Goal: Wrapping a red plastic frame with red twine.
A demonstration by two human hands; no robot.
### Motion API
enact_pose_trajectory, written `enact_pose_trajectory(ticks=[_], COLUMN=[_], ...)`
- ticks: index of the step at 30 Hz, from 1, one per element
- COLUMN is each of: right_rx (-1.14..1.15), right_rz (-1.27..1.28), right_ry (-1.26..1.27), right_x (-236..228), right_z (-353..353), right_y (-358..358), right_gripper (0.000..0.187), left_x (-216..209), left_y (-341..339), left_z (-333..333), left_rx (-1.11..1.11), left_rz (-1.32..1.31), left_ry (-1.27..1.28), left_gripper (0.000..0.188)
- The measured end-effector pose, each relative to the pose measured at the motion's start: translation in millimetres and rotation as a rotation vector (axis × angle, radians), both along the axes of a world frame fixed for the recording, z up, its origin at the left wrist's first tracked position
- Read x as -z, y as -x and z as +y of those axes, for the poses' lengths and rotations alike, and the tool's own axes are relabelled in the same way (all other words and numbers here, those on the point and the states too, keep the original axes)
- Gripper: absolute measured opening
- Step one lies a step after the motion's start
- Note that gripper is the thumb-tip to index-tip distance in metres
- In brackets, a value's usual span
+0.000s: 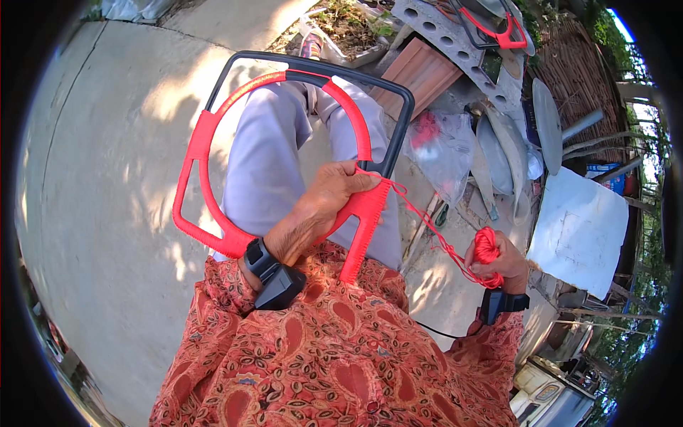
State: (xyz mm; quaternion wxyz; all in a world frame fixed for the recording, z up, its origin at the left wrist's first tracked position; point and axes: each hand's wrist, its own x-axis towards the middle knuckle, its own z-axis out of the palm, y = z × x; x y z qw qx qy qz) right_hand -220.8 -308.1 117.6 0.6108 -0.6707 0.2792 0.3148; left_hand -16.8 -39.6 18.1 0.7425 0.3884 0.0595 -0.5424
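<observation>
A black frame point(402, 132) with rounded corners and a round inner ring lies over my lap. Red cord is wound tightly round its lower corners, its left side and much of the ring; the top bar and upper right side are bare black. My left hand point(331, 186) is closed on the ring's right side, thumb pressed where the wrapping meets bare black. From there a loose, twisted strand of red cord point(435, 233) runs right to a bundle of red cord point(486, 245). Out to the right, my right hand point(509, 262) is closed round that bundle.
A clear plastic bag point(445, 153) with something red inside lies right of my knees. Beyond are brown tiles point(416, 78), a grey block with holes point(462, 53) and a similar red-and-black frame point(511, 39). A white board point(580, 228) lies at right.
</observation>
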Motion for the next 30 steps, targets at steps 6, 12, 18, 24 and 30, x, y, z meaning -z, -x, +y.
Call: enact_pose_trajectory(ticks=[6,12,18,24,30], right_rx=[0.239,0.425,0.451,0.748,0.588], right_rz=[0.18,-0.269,-0.422,-0.508,-0.563], right_ry=[0.27,0.57,-0.126,-0.327,-0.174], right_x=[39.7,93.4,101.4,112.6,61.6], right_z=[-39.7,-2.8,90.0,88.2,107.5], right_y=[82.3,9.1,-75.0,-82.4,-77.5], right_gripper=[0.015,0.021,0.027,0.014,0.016], left_x=[-7.5,-1.5,-5.6,1.7,9.1], left_y=[2.0,3.4,5.1,3.9,3.5], left_z=[1.7,0.5,2.0,2.7,4.4], left_rx=[-0.015,0.025,-0.009,0.042,0.022], left_rz=[0.013,-0.054,-0.013,0.015,-0.084], left_ry=[0.042,0.049,0.089,0.052,-0.005], left_gripper=[0.017,0.02,0.023,0.023,0.02])
